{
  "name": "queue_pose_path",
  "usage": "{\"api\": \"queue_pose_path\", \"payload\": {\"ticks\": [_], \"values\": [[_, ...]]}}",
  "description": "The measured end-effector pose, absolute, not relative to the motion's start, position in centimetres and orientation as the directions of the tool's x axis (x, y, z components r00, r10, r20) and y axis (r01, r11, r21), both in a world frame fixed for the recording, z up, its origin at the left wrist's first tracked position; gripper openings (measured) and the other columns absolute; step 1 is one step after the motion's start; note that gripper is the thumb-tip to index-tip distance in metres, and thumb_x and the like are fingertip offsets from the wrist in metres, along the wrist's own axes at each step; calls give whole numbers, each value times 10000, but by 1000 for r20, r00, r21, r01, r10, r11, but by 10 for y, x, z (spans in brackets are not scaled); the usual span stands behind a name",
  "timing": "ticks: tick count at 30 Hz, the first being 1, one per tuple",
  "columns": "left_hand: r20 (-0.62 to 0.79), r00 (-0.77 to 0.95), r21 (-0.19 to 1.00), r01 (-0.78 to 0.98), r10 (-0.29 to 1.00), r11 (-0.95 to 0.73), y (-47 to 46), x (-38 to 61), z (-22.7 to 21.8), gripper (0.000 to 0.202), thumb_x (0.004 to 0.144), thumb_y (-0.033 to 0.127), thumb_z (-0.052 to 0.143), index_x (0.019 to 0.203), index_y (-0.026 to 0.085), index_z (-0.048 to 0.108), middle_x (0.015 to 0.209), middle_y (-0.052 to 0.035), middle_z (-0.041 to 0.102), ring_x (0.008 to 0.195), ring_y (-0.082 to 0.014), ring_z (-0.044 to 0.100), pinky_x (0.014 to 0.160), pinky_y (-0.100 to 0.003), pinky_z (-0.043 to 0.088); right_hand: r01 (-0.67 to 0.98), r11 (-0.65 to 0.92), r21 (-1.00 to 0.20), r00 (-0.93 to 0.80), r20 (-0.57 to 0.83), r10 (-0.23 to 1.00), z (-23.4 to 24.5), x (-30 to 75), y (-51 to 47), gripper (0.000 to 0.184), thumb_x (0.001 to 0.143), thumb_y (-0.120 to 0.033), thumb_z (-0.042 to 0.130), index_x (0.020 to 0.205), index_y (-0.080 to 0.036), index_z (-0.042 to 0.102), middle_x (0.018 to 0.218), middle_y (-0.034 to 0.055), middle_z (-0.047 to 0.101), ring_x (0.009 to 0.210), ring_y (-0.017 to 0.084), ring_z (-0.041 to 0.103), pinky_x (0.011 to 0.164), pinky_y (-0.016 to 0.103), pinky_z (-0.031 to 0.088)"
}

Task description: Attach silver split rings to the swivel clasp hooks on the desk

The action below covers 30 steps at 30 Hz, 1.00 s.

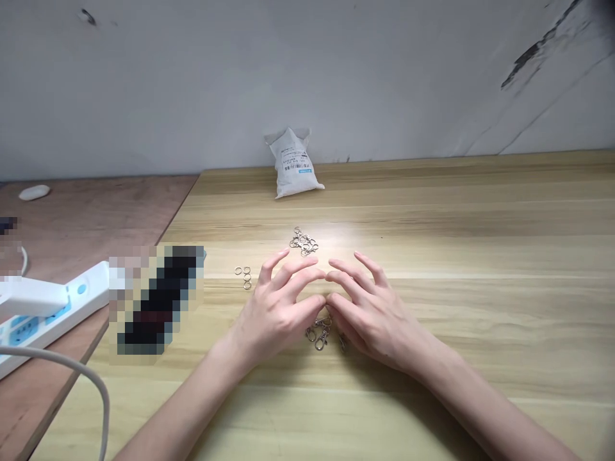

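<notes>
My left hand (284,304) and my right hand (372,307) meet over the wooden table, fingers spread and curved. Their index fingertips and thumb tips come together or nearly so; nothing shows in either grip. Under and just in front of the thumbs lie several metal swivel clasps (321,338), partly hidden by the hands. Beyond the fingertips is a small pile of clasps with rings attached (303,243). Several loose split rings (246,278) lie to the left of my left hand.
A white labelled plastic packet (294,166) stands near the wall at the back. On the left are a blurred dark rectangular object (161,301), a white power strip (86,294) and a grey cable (98,384). A small white oval object (34,193) lies farther back.
</notes>
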<state>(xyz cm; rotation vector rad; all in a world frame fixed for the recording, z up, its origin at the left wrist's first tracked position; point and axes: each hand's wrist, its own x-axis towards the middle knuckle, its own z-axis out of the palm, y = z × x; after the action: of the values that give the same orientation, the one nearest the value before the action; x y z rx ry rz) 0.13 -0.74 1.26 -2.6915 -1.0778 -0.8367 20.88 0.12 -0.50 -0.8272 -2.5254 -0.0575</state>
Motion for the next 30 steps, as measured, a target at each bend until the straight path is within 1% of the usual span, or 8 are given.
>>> {"api": "queue_pose_path", "payload": {"ticks": [5,8,11,15,19,23,26,30], "values": [[581,434,338,641,689,-689,-11,3,22,123,865,194,660,868,309,702,1119,9,679,1229,-217,526,1136,-504,272,472,773,-424,-651,424,630,4,217,4,172,966,-197,461,927,-202,628,1165,95,604,1287,247,451,1051,474,396],[561,396,416,625,727,-661,-8,0,25,102,872,218,658,849,299,716,1113,-2,670,1228,-224,516,1120,-492,289,473,725,-501,-631,381,676,1,219,6,179,969,-202,463,985,-219,640,1220,101,575,1314,251,419,1016,457,424],[570,305,363,739,763,-567,2,-10,18,75,874,239,660,861,280,721,1046,-13,675,1139,-225,553,1109,-505,268,558,716,-419,-602,389,697,-5,221,10,141,938,-236,529,1004,-217,652,1178,110,597,1288,291,437,1026,531,379],[455,180,377,848,872,-372,15,-23,1,78,877,262,659,828,257,719,844,7,678,905,-194,579,1047,-483,287,504,741,-444,-713,271,647,-3,227,14,128,908,-283,586,982,-232,677,1102,88,620,1246,279,471,1003,488,408],[358,164,425,848,919,-316,22,-35,1,137,905,227,607,984,275,708,960,14,713,969,-195,579,1034,-452,280,477,772,-421,-749,264,607,-3,233,16,141,913,-303,596,1001,-249,692,1097,72,630,1214,265,487,974,455,424],[310,56,470,859,949,-204,25,-65,21,175,917,250,566,1049,247,682,1020,-8,677,958,-186,598,935,-374,376,488,811,-323,-705,401,585,-13,232,19,155,939,-248,559,891,-250,706,986,49,671,1117,242,551,912,413,434],[118,158,432,881,980,-194,24,-88,31,198,898,355,598,1040,248,685,987,-10,644,860,-173,602,755,-305,426,498,830,-251,-713,428,556,-15,228,19,196,951,-197,519,857,-219,690,922,47,680,1068,229,575,926,408,421],[50,334,276,901,941,-335,22,-90,29,212,878,371,636,1034,236,688,972,-12,631,867,-180,593,773,-315,411,520,841,-146,-737,422,529,-12,223,15,242,964,-145,463,855,-184,675,860,51,667,978,207,588,988,422,388]]}}
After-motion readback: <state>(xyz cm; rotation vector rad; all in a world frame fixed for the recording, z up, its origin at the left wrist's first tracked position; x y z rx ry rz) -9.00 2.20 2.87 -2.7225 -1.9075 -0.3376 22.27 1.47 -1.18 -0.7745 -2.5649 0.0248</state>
